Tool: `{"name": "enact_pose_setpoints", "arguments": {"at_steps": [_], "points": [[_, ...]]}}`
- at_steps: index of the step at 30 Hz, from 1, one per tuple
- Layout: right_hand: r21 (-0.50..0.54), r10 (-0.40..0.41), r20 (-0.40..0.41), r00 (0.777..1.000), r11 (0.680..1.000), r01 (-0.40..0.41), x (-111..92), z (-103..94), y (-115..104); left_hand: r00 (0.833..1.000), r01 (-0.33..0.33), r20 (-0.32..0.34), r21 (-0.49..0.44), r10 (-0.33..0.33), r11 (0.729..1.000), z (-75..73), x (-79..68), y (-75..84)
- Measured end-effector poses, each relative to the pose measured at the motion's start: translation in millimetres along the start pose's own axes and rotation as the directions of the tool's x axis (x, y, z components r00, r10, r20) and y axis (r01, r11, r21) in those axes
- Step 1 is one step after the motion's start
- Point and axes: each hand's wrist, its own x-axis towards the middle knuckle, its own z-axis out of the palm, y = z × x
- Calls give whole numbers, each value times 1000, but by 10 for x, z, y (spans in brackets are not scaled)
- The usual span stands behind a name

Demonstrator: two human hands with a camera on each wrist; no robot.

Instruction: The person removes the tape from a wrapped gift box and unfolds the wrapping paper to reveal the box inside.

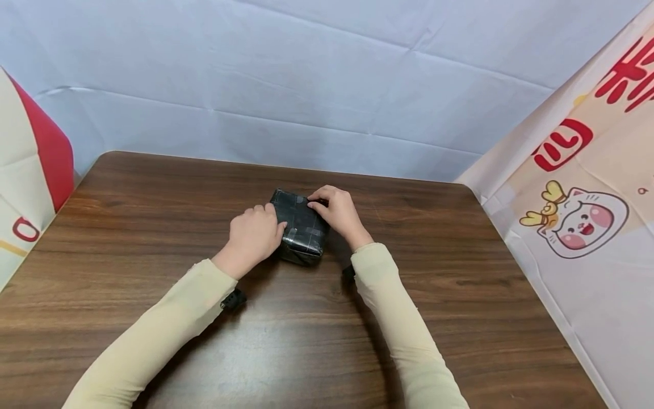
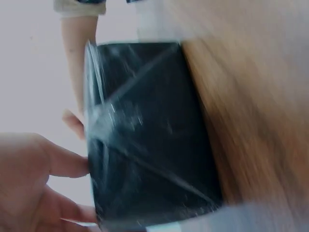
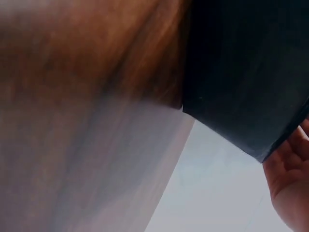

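A black parcel [image 1: 300,226], box-shaped and wrapped in shiny plastic with strips of tape, lies on the wooden table [image 1: 286,352]. My left hand [image 1: 255,233] grips its left side, with the thumb on top near the front corner. At the far right edge, the thumb and forefinger of my right hand [image 1: 337,210] pinch at the wrapping on top. The left wrist view shows a folded, taped end of the parcel [image 2: 149,135] beside my left fingers. In the right wrist view, curled fingers of my right hand [image 3: 292,179] sit by the parcel's edge.
A pale cloth [image 1: 306,85] hangs behind the table's far edge. On the right stands a printed banner [image 1: 587,227] with a cartoon face, and a red and cream one [image 1: 46,147] is at the left. Dark wrist devices [image 1: 234,299] show under the sleeves.
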Motion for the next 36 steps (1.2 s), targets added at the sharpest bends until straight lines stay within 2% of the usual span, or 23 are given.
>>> {"name": "enact_pose_setpoints", "arguments": {"at_steps": [2,4,7,10,13,18,21,25,29,33,36], "points": [[15,-5,5,1000,1000,5,14,-3,22,999,-40,-28,-18,40,999,20,69,-70],[25,-7,10,1000,1000,6,24,-1,40,995,-96,-26,-61,94,994,52,144,-142],[36,-7,19,1000,999,6,33,9,53,983,-173,35,-110,178,979,128,222,-224],[37,-11,29,1000,999,10,48,11,55,973,-197,90,-134,210,971,205,233,-248],[35,-23,45,999,999,21,79,2,55,972,-192,114,-108,204,976,218,220,-210],[15,-50,72,996,999,49,113,27,48,983,-126,137,-4,125,992,185,180,-51],[-3,-65,66,996,998,66,104,46,27,988,-95,124,19,92,995,194,159,5],[-1,-90,64,994,996,91,94,60,3,992,-93,86,-2,93,996,218,140,-16],[7,-106,87,991,994,106,114,71,-12,989,-133,48,-69,136,989,274,124,-68],[6,-99,100,990,995,99,154,76,-20,985,-159,40,-139,166,977,326,113,-82],[0,-89,105,991,996,89,180,80,-25,985,-162,38,-151,169,975,344,109,-74]]}}
